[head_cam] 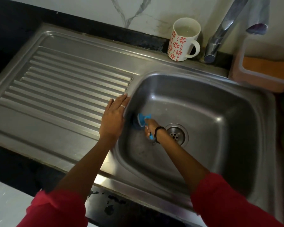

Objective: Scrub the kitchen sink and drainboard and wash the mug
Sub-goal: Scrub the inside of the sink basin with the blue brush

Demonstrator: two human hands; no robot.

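The right hand (pixel 150 126) is curled around the blue handle of a scrub brush (pixel 142 119), its long axis running from the near right up to the far left, with the head pressed into the basin's left wall, near the drain (pixel 176 134). The left hand (pixel 114 114) lies flat, fingers straight and together, on the drainboard (pixel 64 82) just beside the sink (pixel 211 112) rim. The floral mug (pixel 183 40) stands well apart on the far ledge, beside the tap (pixel 220 35), nearer the right hand.

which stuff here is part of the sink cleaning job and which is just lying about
Part of the job:
stainless steel sink basin
ribbed steel drainboard
white mug with red flowers
blue-handled scrub brush, held by right hand

Just lying about:
pink plastic container
chrome tap
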